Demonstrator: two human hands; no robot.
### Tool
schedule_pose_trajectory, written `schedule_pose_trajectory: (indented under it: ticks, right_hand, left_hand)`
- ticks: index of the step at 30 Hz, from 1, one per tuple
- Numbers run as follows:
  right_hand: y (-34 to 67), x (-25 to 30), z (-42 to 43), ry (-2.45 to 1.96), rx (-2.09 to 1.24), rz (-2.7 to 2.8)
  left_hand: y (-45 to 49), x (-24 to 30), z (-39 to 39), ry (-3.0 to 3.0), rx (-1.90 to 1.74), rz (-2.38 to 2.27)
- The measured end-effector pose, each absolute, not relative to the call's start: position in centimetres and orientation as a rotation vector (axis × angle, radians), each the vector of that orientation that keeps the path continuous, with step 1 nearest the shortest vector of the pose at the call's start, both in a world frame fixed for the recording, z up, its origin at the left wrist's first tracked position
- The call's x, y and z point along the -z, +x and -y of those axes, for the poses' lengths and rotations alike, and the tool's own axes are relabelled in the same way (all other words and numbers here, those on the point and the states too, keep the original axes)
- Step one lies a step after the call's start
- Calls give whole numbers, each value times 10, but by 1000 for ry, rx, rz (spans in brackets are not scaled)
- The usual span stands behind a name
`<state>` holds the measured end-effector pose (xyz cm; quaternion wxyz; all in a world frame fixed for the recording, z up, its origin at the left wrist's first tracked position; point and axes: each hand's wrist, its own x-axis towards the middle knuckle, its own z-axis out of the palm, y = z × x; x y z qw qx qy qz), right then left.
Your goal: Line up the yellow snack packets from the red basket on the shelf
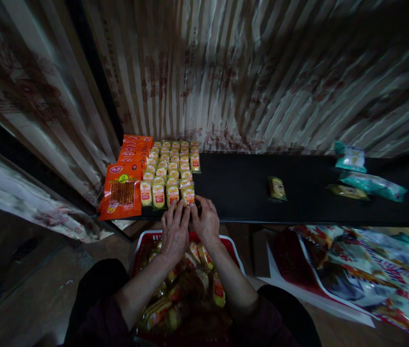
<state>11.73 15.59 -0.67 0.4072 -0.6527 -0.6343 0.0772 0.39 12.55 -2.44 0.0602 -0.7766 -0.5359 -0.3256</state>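
Note:
Several small yellow wrapped snack cakes stand in close rows on the left part of a black shelf (233, 188). At the front right corner of these rows is one wrapped snack cake (188, 193), held at its lower end between my two hands. My left hand (174, 231) has its fingertips at the cake's lower left edge, beside the neighbouring wrapped cake (172, 194). My right hand (206, 220) closes on the lower right side, thumb toward the left hand. Below my forearms, a red basket with a white rim (238, 255) holds more loose wrapped cakes (219, 289).
Orange snack bags (123, 190) are lined up left of the cakes. Farther right on the shelf lie a single small packet (277, 188) and teal packets (351, 156). Large snack bags (371, 274) fill a container at lower right. A striped curtain (226, 86) hangs behind.

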Motion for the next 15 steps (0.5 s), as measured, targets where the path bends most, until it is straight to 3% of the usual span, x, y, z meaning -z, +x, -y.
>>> schedule_pose_trajectory:
  ticks: [15]
  right_hand:
    - [116,10,-158,-1583,-275,1568]
  left_hand:
    - [6,31,-131,-2320,995,1582]
